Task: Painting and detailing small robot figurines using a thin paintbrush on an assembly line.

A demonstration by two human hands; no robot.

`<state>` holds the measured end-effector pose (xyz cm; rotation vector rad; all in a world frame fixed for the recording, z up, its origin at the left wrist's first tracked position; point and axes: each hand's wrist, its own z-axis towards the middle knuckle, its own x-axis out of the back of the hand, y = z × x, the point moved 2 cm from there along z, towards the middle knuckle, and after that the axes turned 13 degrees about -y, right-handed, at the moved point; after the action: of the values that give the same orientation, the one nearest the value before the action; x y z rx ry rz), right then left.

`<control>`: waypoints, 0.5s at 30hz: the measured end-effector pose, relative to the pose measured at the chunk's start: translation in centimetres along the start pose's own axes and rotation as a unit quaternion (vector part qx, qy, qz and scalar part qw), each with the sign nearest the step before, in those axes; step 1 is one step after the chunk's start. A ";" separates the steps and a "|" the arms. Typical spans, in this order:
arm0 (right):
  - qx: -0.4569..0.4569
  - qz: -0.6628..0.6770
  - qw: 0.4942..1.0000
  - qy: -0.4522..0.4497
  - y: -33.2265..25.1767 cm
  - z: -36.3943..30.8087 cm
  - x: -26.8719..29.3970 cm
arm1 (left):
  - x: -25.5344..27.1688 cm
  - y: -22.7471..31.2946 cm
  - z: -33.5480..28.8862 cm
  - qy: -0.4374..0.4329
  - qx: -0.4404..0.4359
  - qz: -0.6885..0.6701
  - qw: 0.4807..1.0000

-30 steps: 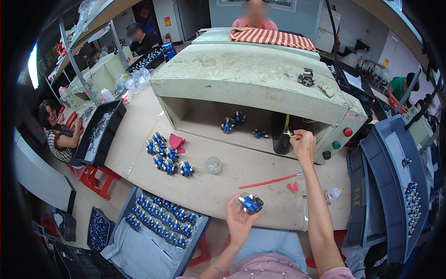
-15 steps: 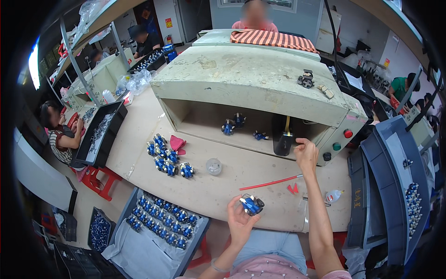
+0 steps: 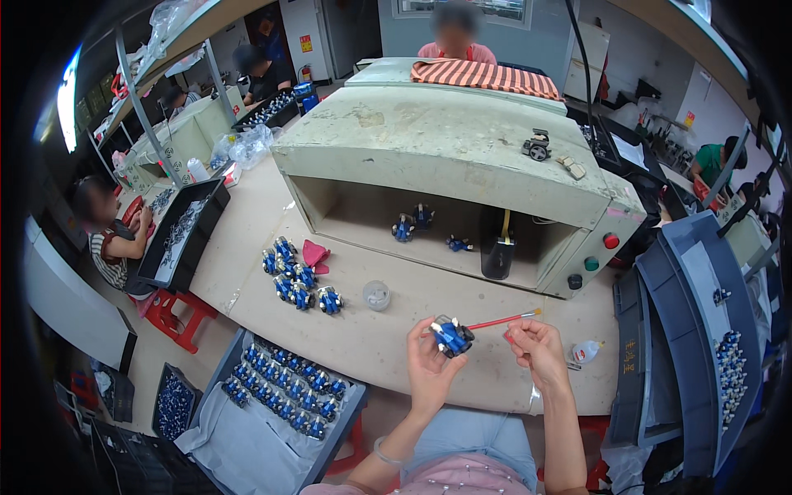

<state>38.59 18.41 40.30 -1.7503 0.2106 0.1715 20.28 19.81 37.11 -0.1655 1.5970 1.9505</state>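
Observation:
In my left hand (image 3: 429, 367) is a small blue toy vehicle (image 3: 451, 337) with black wheels and pale parts, held up above the bench. Close to its right, my right hand (image 3: 538, 351) is closed in a pinch. A small red piece (image 3: 509, 337) shows at its fingertips; whether they grip it or it lies behind them, I cannot tell. Behind both hands lies a red-handled brush (image 3: 505, 320), partly hidden by the toy. Several similar blue toys (image 3: 294, 276) stand together at the left, beside a crumpled pink cloth (image 3: 314, 256) and a small clear cup (image 3: 376, 295).
A pale green metal housing (image 3: 445, 148) spans the back, with blue toys (image 3: 412, 223) and a black container (image 3: 498, 256) in its opening. At lower left a grey tray (image 3: 272, 450) holds rows of toys. Right: a small bottle (image 3: 587, 352) and grey crates (image 3: 681, 330). Co-workers sit around.
My right hand has come down from beside the black container to the red piece near the brush. The toy in my left hand has risen slightly and turned.

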 end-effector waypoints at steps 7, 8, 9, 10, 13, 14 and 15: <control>0.021 0.034 0.999 0.009 0.8 -2.3 0.8 | -2.9 -1.3 1.0 -0.027 -0.019 0.009 0.999; 0.036 0.042 0.998 -0.019 0.8 -2.5 0.7 | -3.1 -1.4 0.9 -0.040 -0.031 0.033 0.998; 0.008 0.038 0.999 0.012 1.0 -2.5 0.9 | -3.4 -1.6 1.0 -0.039 -0.011 0.034 0.999; 0.026 0.042 0.999 0.010 1.0 -2.7 0.7 | -3.6 -1.7 0.7 -0.044 -0.008 0.040 0.998; 0.050 0.066 0.997 0.004 1.1 -3.3 0.3 | -4.3 -1.6 0.1 -0.052 -0.001 0.051 0.997; 0.057 0.082 0.995 -0.002 1.1 -3.4 0.2 | -4.5 -1.5 0.1 -0.051 -0.004 0.053 0.997; 0.058 0.086 0.995 0.000 1.1 -3.5 0.1 | -4.6 -1.6 0.0 -0.049 -0.006 0.053 0.997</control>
<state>38.45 14.81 39.87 -1.6161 0.3640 0.2795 24.80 18.25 37.88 0.0095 1.5585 2.0171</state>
